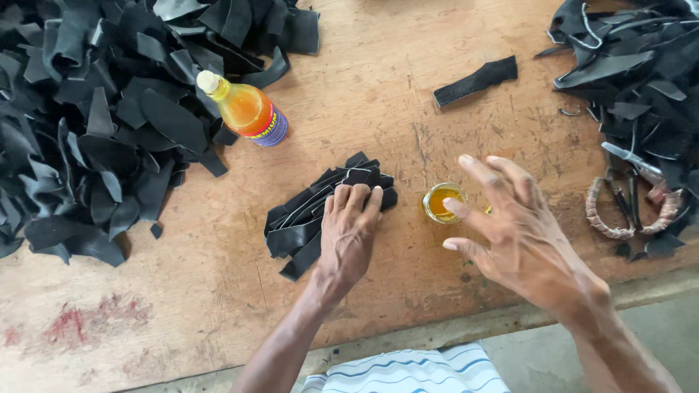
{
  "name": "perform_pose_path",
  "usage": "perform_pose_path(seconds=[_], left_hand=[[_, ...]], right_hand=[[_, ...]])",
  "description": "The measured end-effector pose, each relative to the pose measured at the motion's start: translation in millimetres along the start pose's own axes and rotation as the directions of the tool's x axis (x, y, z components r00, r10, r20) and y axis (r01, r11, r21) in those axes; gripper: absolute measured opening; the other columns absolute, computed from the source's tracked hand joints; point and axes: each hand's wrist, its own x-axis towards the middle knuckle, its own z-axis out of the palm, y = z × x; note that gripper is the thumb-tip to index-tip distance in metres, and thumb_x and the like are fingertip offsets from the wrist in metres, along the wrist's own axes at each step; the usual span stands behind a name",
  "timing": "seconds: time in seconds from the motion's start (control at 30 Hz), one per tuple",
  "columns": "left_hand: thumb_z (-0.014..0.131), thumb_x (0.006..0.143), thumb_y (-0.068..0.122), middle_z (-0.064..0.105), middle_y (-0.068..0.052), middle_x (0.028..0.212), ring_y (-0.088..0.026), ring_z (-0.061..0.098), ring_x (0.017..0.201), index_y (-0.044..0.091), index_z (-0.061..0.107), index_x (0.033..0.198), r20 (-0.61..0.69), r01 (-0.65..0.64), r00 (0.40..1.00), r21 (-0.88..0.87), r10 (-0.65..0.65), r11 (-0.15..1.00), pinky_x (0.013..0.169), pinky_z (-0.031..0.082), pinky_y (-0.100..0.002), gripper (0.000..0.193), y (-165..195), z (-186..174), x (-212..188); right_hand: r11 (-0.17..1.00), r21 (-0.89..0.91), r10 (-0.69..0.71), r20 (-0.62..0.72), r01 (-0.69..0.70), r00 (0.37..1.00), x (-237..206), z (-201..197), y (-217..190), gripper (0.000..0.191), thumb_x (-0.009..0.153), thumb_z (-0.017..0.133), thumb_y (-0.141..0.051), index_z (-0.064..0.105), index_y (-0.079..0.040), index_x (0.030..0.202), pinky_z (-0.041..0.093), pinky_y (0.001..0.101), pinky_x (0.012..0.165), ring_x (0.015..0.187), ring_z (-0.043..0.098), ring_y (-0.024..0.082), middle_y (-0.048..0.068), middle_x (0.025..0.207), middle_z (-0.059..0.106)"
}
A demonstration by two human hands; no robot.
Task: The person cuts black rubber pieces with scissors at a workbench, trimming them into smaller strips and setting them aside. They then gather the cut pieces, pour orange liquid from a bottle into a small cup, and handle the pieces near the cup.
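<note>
Lying at nine o'clock on the wooden table (378, 94), a big heap of black rubber offcuts (95, 124) borders an orange bottle (244, 109) tipped on its side at about eleven. At the centre, the left hand (348, 231) presses palm-down on a small stack of black strips (320, 211), fingers flat on top rather than gripping; the stack's long axis runs from seven to one o'clock. Just beside the stack, at its three o'clock, stands a small cup of amber liquid (442, 201). The right hand (520, 233) hovers empty, fingers spread, its fingertips nearest the cup. Scissors with wrapped handles (632, 200) lie at three o'clock by a second rubber pile (641, 65).
</note>
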Motion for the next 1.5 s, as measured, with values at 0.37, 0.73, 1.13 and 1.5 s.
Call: perform_pose_path(seconds=[0.37,0.73,1.13,1.5], left_hand=[[0.068,0.085,-0.002,0.064,-0.007,0.092,-0.028,0.057,0.099,0.006,0.066,0.107,0.039,0.027,0.999,-0.108,-0.023,0.994,0.090,0.045,-0.043,0.023,12,-11,8],[0.078,0.092,0.007,0.071,-0.002,0.090,-0.007,0.065,0.080,0.001,0.067,0.108,0.248,0.412,0.872,-0.836,-0.422,0.362,0.072,0.056,-0.024,0.020,20,-27,8],[0.075,0.088,-0.003,0.069,-0.008,0.099,-0.013,0.070,0.089,0.002,0.057,0.117,0.431,0.428,0.828,-0.899,-0.358,-0.094,0.075,0.064,-0.030,0.034,8,-13,1],[0.075,0.089,0.001,0.070,-0.009,0.101,-0.015,0.070,0.088,0.004,0.060,0.122,0.527,0.379,0.824,-0.786,-0.208,-0.489,0.076,0.062,-0.029,0.036,20,-10,5]], right_hand=[[0.996,-0.089,0.018,0.273,0.007,0.962,32,11,-1,0.046,0.078,0.074,-0.042,0.073,-0.013,0.114,0.018,0.0485,0.122,0.150,0.012,0.035,0.011,0.166,0.021],[0.999,-0.040,-0.021,0.187,0.028,0.982,27,13,3,0.052,0.076,0.076,-0.044,0.074,-0.009,0.113,0.015,0.0554,0.119,0.149,0.015,0.042,0.018,0.165,0.019],[0.997,0.049,-0.060,-0.034,0.061,0.998,-12,-12,2,0.033,0.072,0.078,-0.030,0.076,-0.010,0.098,0.025,0.0501,0.118,0.145,0.022,0.036,0.013,0.154,0.037],[0.853,0.498,-0.009,-0.287,0.158,0.958,-38,27,-18,0.074,0.087,0.074,-0.043,0.045,-0.023,0.152,0.035,0.0513,0.121,0.149,0.030,0.032,0.014,0.167,0.022]])
